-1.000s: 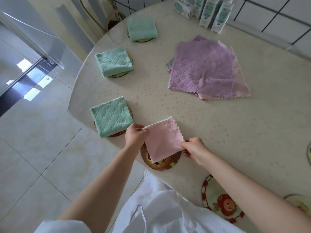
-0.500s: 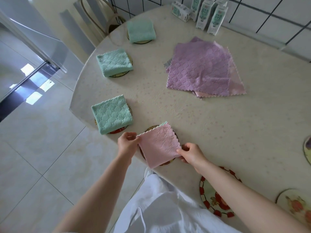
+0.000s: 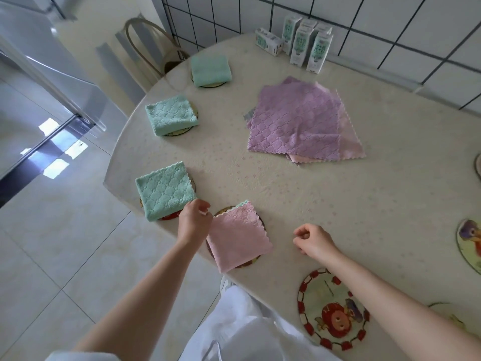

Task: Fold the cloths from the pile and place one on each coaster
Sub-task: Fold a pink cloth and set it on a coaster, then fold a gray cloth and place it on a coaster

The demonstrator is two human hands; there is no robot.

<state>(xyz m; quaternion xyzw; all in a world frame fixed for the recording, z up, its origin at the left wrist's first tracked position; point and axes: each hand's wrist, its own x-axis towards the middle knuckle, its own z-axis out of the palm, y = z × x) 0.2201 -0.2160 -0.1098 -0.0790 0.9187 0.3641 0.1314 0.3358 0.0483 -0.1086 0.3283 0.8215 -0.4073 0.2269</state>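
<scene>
pink cloth [image 3: 239, 234]: folded, lying on a coaster [image 3: 221, 211] at the near table edge; coaster rim shows at far and near sides
left hand [image 3: 194, 224]: at the cloth's left edge, fingers curled; can't tell if it's pinching fabric
right hand [image 3: 313, 241]: right of the cloth, clear of it, fingers loosely curled, holding nothing
green cloths: three folded, each on a coaster along the left edge, near [image 3: 165, 194], mid [image 3: 170, 114], far [image 3: 210, 70]
pile [image 3: 299, 121]: purple over pink, flat, mid-table
bare coaster [image 3: 333, 308]: near right, under the right forearm
cartons [image 3: 304, 41]: far edge, by the tiled wall
</scene>
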